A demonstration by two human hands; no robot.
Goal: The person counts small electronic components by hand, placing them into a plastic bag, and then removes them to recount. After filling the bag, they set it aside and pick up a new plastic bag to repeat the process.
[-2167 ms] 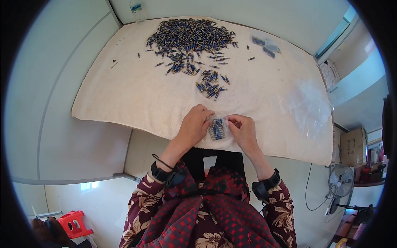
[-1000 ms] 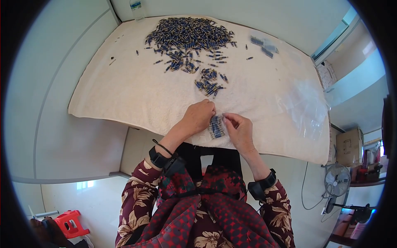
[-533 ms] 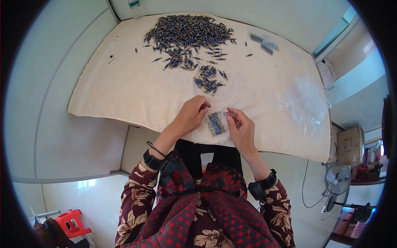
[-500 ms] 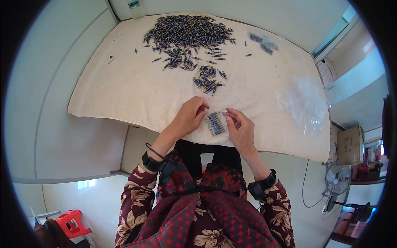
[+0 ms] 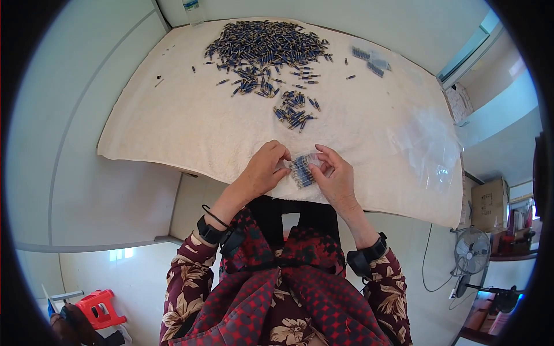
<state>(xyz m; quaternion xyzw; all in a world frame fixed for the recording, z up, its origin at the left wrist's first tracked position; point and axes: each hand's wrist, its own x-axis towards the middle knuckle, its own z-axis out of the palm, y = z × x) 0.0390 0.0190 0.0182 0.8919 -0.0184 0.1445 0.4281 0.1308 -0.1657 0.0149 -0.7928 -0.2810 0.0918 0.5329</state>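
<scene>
A small clear plastic bag (image 5: 302,172) lies near the table's front edge, with a row of small dark-blue cylinders with brass-coloured ends inside it. My left hand (image 5: 265,168) is at the bag's left side, thumb and fingers closed on its edge. On the other side, my right hand (image 5: 336,177) pinches the bag's upper right part, the thumb over the plastic. Just beyond my hands sits a small cluster of loose blue cylinders (image 5: 295,111). Behind it is a large heap of the same cylinders (image 5: 268,46).
Filled bags (image 5: 372,60) lie at the back right of the cloth-covered table (image 5: 190,124). A spread of clear plastic bags (image 5: 427,150) rests on the right side. A bottle (image 5: 193,11) stands at the back left corner. A fan (image 5: 472,251) is beyond the right edge.
My right fingers have shifted over the bag's top, and the left thumb has come down along its left edge. The whole view has shifted slightly.
</scene>
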